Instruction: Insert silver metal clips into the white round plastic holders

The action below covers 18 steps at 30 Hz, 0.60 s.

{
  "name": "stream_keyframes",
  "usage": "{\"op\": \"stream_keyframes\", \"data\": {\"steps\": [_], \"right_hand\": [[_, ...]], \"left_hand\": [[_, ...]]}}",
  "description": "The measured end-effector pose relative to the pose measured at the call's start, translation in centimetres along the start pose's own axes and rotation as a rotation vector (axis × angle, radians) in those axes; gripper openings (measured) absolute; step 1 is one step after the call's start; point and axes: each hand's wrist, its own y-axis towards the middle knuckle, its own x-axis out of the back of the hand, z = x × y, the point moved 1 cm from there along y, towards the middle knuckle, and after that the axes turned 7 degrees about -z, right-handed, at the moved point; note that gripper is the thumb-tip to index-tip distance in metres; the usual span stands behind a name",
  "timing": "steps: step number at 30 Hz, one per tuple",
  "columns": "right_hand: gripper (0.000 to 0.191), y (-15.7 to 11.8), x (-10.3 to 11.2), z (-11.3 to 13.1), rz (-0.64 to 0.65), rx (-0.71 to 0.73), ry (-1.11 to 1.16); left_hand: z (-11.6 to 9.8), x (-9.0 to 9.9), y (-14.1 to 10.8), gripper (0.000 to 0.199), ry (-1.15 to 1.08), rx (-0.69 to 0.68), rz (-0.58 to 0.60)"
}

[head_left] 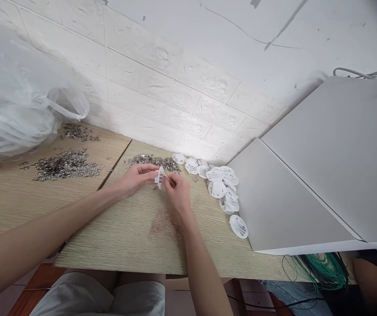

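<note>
My left hand pinches a white round plastic piece, held on edge above the wooden table. Close beside it, my right hand is closed on a thin brass-coloured tool, whose tip points at the face of the white piece. Whether the tip touches it I cannot tell. Just behind my hands lies a heap of small metal parts. Several similar white round pieces lie in a loose, partly overlapping row to the right of my hands.
Two more heaps of small metal parts lie on the left table. A large clear plastic bag stands behind them. A grey-white panelled box borders the right side. Green wires hang at lower right, near part of another person.
</note>
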Motion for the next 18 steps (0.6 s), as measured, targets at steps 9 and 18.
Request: {"op": "stream_keyframes", "data": {"steps": [9, 18], "right_hand": [[0.022, 0.09, 0.14, -0.04, 0.011, 0.072, -0.009], [0.020, 0.27, 0.51, -0.21, -0.024, -0.110, 0.194]], "left_hand": [[-0.43, -0.14, -0.10, 0.034, -0.022, 0.015, 0.006], [-0.57, -0.15, -0.11, 0.028, -0.064, 0.023, 0.041]]}}
